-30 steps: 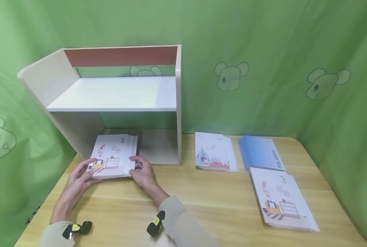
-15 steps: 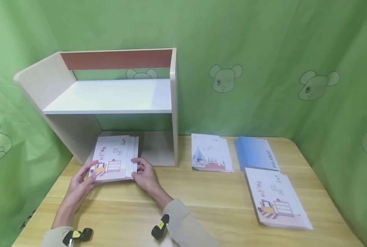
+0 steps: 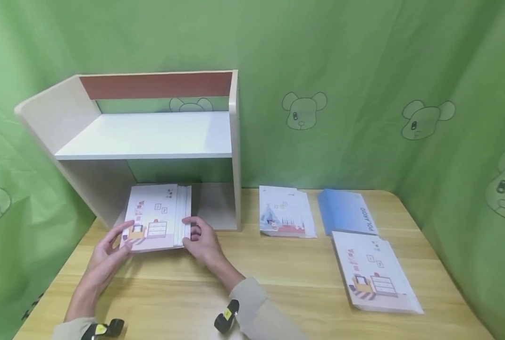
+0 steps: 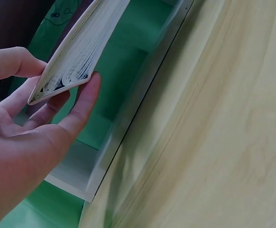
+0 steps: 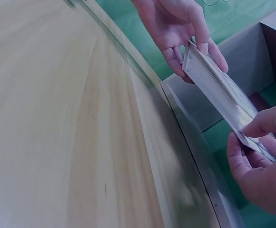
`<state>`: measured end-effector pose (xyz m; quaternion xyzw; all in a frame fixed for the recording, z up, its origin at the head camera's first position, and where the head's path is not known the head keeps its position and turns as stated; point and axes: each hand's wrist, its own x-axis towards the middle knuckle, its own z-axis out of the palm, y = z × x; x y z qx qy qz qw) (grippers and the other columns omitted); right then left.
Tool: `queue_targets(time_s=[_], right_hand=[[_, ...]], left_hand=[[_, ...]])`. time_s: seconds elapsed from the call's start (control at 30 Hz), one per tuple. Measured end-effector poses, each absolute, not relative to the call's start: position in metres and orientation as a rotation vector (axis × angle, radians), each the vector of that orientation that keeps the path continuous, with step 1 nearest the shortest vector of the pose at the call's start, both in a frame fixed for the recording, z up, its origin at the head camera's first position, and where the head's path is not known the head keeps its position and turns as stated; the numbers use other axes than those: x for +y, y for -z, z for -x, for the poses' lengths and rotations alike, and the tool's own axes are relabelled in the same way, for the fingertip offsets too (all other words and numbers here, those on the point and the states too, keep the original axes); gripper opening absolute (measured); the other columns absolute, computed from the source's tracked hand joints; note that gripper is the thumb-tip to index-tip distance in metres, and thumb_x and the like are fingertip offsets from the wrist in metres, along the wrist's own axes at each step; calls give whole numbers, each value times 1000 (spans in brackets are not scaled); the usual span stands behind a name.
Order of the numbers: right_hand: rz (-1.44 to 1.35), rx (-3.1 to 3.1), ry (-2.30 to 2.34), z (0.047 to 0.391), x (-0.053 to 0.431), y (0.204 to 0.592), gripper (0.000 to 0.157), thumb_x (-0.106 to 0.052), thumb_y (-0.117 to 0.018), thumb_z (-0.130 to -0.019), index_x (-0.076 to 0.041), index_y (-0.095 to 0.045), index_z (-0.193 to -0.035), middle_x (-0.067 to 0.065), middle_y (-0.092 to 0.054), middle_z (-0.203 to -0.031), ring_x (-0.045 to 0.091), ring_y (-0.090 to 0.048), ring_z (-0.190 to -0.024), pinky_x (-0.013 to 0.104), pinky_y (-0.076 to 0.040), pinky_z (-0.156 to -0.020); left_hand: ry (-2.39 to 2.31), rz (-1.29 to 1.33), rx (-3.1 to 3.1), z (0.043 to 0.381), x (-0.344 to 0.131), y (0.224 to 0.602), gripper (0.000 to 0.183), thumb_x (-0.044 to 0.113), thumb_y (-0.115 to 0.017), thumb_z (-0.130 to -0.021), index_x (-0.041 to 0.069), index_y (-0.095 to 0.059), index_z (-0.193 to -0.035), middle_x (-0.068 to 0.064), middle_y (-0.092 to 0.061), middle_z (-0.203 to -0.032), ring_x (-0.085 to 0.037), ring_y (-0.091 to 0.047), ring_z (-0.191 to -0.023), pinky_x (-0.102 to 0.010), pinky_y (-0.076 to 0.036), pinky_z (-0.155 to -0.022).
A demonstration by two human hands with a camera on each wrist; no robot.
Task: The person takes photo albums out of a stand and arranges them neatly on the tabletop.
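Both hands hold a photo album (image 3: 150, 215) with a white cover, printed with a yellow armchair and a drawer cabinet, at the front of the shelf's lower compartment. My left hand (image 3: 104, 264) grips its lower left corner, thumb on the cover and fingers beneath. At the right edge, the thumb and fingers of my right hand (image 3: 207, 248) pinch it. Many thin page edges show along the album (image 4: 76, 57) in the left wrist view. Seen from the right wrist, the album (image 5: 214, 88) is tilted above the shelf's floor, one hand at each end.
A wooden shelf unit (image 3: 234, 151) with a white upper board (image 3: 146, 134) stands at the back left. To its right on the table (image 3: 269, 283) lie a white tent-print stack (image 3: 282, 205), a blue POLAROID stack (image 3: 348, 210) and a white armchair-print stack (image 3: 371, 269).
The head view has turned slightly right and up. Relative to the shelf, the album has moved a little right and up, with both hands still gripping it.
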<state>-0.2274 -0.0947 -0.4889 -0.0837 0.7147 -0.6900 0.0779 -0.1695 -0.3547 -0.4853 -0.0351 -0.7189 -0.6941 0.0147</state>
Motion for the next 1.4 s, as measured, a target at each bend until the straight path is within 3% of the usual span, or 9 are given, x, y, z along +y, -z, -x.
queue_targets(time_s=[0.37, 0.67, 1.03, 1.4], right_hand=[[322, 2206, 2002, 221, -84, 479, 53, 14, -68, -80, -14, -67, -124, 4, -66, -91, 12, -60, -76, 21, -56, -65], [309, 2232, 1979, 212, -80, 474, 54, 13, -67, -81, -19, -67, -124, 2, -65, -94, 14, -61, -77, 23, -57, -64], [424, 2259, 2004, 202, -64, 464, 53, 12, -67, -83, -17, -65, -128, -1, -65, -94, 11, -63, -81, 23, -60, -74], [527, 2259, 2055, 194, -51, 455, 52, 14, -66, -84, -11, -63, -130, 6, -67, -96, 11, -64, -83, 22, -61, -76]], left_hand=[[2147, 161, -2217, 165, -351, 483, 67, -10, -60, -95, 6, -38, -157, -28, -3, -165, -12, -62, -113, -27, -58, -90], [2155, 207, -2184, 160, -349, 481, 68, -14, -61, -93, 5, -40, -155, -22, -12, -163, -11, -62, -114, -28, -58, -90], [2169, 411, -2126, 157, -340, 468, 67, -20, -54, -93, 1, -38, -154, 1, -30, -154, -12, -63, -116, -27, -57, -93], [2120, 482, -2135, 156, -330, 457, 69, -22, -54, -91, 0, -37, -154, -5, -35, -151, -15, -63, -116, -27, -58, -92]])
